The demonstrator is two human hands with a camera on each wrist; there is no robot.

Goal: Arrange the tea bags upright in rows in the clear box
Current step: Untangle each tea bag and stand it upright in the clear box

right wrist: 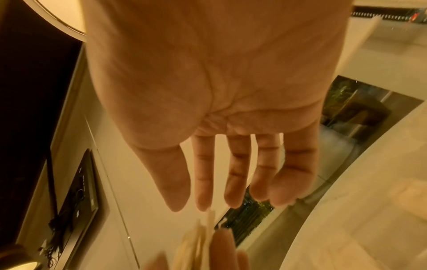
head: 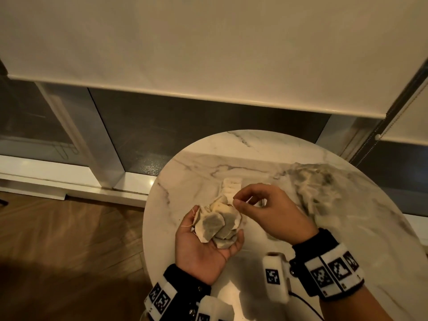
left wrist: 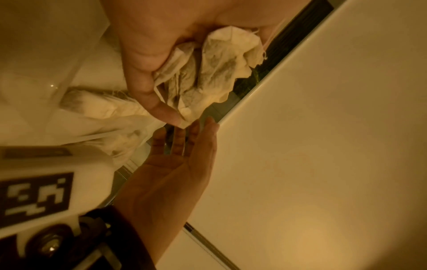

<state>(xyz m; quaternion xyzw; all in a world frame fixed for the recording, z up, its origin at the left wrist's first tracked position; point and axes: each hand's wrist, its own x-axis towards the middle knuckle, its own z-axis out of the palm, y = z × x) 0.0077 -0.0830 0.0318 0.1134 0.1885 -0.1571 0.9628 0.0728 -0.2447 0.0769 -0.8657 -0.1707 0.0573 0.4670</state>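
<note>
Blind (head: 208, 42): cream roller blind, fills the upper head view; dark window glass below its bottom rail.
Floor (head: 69, 239): wood boards, lower left of head view.
Table (head: 203, 163): round, white marble with grey veins; both hands are over its near half.
Plastic bag (head: 317, 188): crumpled, translucent, on the far right part of the table, more tea bags dimly seen inside; blurred.
Clear box (head: 254, 228): faint see-through walls on the table under and behind the right hand; edges hard to trace. A short row of pale tea bags (head: 232, 186) stands at its far end, just beyond the right fingertips. Whether they are fully upright: cannot tell.
Left hand (head: 203, 246): palm up, fingers loosely cupped round a heap of tea bags (head: 217, 224); in the left wrist view the thumb presses the crumpled paper against the palm. Hand is over the table's near left edge.
Right hand (head: 271, 212): palm down, just right of the heap. In head view thumb and forefinger are drawn close together at the heap's upper edge, the other fingers curled loosely. The wrist view shows the fingers fairly straight, tips just at a bag's edge. Whether anything is actually pinched: cannot tell.
Wrist bands (head: 333, 272): black, with white marker tiles, one on each wrist.
Loose string (head: 186, 225): thin thread trailing from the heap across the left fingers.
</note>
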